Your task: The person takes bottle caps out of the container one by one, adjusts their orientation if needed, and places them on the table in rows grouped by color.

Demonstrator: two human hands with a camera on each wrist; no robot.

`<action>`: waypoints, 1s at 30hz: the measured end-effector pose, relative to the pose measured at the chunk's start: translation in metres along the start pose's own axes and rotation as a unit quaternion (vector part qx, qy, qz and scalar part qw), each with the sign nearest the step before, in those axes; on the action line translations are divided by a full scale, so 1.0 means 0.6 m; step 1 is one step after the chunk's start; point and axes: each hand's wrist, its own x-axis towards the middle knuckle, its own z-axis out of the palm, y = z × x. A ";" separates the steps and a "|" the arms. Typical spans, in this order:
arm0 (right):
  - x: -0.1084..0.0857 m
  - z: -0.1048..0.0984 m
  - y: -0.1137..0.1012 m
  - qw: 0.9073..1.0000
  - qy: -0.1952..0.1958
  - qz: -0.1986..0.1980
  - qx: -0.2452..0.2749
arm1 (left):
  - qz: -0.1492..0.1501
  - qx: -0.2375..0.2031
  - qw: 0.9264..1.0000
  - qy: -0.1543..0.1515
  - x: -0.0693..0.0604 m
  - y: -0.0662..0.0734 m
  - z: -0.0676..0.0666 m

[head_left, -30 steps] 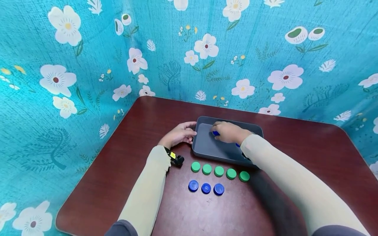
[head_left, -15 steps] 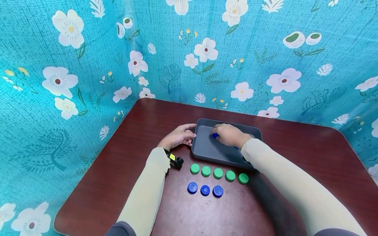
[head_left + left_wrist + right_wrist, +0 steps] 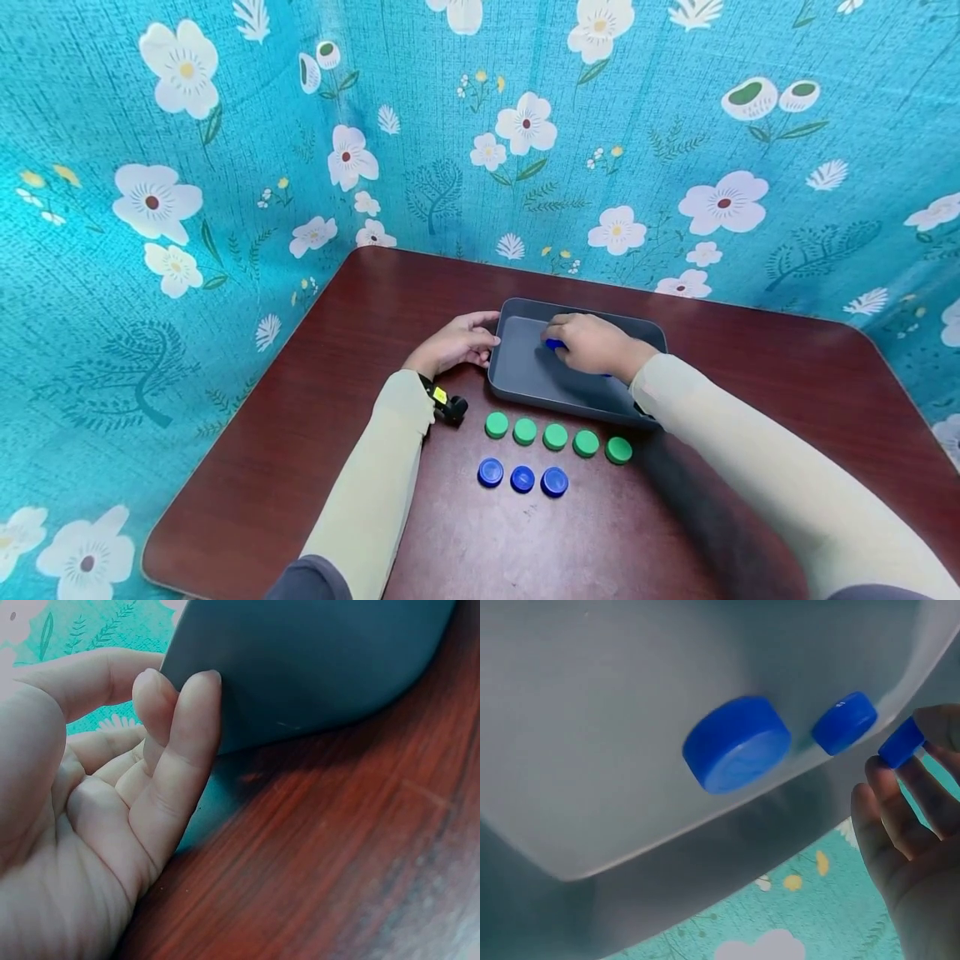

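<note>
A dark grey rectangular tray (image 3: 528, 367) lies on the table. At its left end my left hand (image 3: 453, 343) holds the side wall, with curled fingertips against the outer face in the left wrist view. Over the tray, my right hand (image 3: 596, 345) pinches a blue bottle cap (image 3: 902, 742) between thumb and fingers. Inside the tray, the right wrist view shows a larger blue bottle cap (image 3: 736, 746) and another blue cap (image 3: 845, 724) nearer the held one. My right hand and forearm hide part of the tray in the head view.
Several green caps (image 3: 555, 437) form a row in front of the tray. Closer to me sit three blue caps (image 3: 522, 478) in a shorter row. A flowered turquoise curtain (image 3: 435, 125) hangs behind the dark red table (image 3: 315, 400).
Within the tray, my right hand shifts slightly to the right, the blue cap still pinched in it. My left hand stays at the tray's left end.
</note>
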 end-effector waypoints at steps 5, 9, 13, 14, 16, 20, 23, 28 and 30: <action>-0.020 0.000 -0.016 1.000 0.004 -0.013 0.002 | -0.013 0.002 1.000 -0.002 -0.006 -0.005 0.003; -0.038 -0.002 -0.027 1.000 0.019 -0.022 -0.002 | -0.008 0.010 1.000 0.001 -0.004 -0.008 0.003; -0.049 -0.004 -0.036 0.999 0.032 -0.032 -0.002 | -0.010 0.015 1.000 0.006 -0.003 -0.010 -0.002; -0.051 -0.006 -0.038 0.999 0.034 -0.032 -0.001 | -0.011 0.014 1.000 0.008 -0.003 -0.010 -0.003; -0.055 -0.010 -0.043 0.999 0.038 -0.035 0.003 | -0.011 0.016 1.000 0.009 -0.004 -0.011 -0.005; -0.063 -0.024 -0.055 0.998 0.053 -0.038 0.013 | -0.006 0.018 1.000 0.012 -0.004 -0.005 -0.007; -0.069 -0.032 -0.062 0.997 0.068 -0.048 0.011 | -0.003 0.018 1.000 0.015 -0.003 -0.002 -0.008; -0.085 -0.033 -0.066 0.993 0.093 -0.072 0.004 | -0.002 0.011 1.000 0.017 0.001 0.000 -0.003; -0.097 -0.030 -0.067 0.991 0.106 -0.077 0.003 | -0.002 0.009 1.000 0.009 0.003 -0.001 0.002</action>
